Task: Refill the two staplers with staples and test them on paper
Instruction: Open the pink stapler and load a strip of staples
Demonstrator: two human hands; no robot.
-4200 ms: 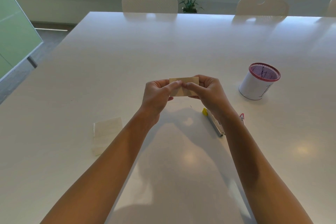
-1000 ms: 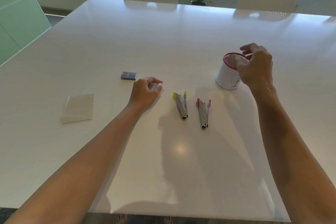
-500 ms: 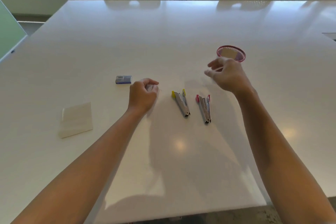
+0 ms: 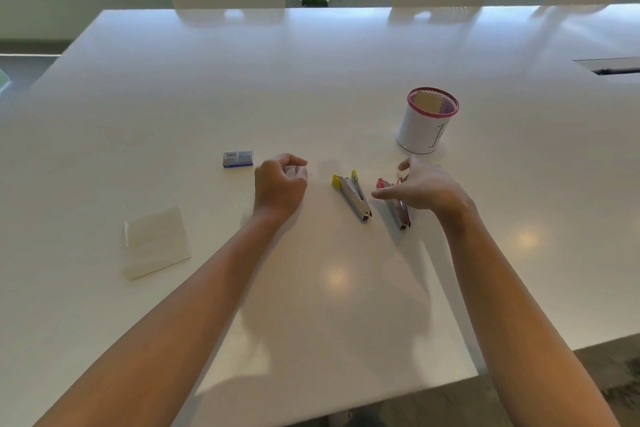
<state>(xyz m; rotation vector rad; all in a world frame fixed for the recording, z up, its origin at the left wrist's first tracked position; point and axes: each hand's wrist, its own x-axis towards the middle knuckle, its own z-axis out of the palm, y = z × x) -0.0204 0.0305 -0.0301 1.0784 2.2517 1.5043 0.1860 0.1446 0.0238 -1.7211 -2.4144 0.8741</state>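
Head view: two bare forearms reach out over the white bench (image 4: 311,87). Taking the yellow-tipped stapler (image 4: 353,196) as the landmark, the pad of white paper (image 4: 156,242) lies nearest the person, far to its left and a little closer in. The left hand (image 4: 280,186) rests on the bench just left of the yellow-tipped stapler, knuckles up, fingers curled under into a loose fist around something small and pale; what it is cannot be told. The yellow-tipped stapler lies flat, metal body pointing toward the person, coloured end away. Just to its right, roughly parallel and apart from it, lies the pink-tipped stapler (image 4: 398,210). The right hand (image 4: 424,189) hovers over the far end of that second stapler, fingers extended and relaxed, pointing left, gripping nothing; whether the fingertips touch the stapler cannot be told. Left of the landmark and slightly farther off, beyond the left hand, sits a small blue staple box (image 4: 238,159). Farther away and to the right stands a white cup with a pink mesh rim (image 4: 427,121), upright, with a tan slip inside.
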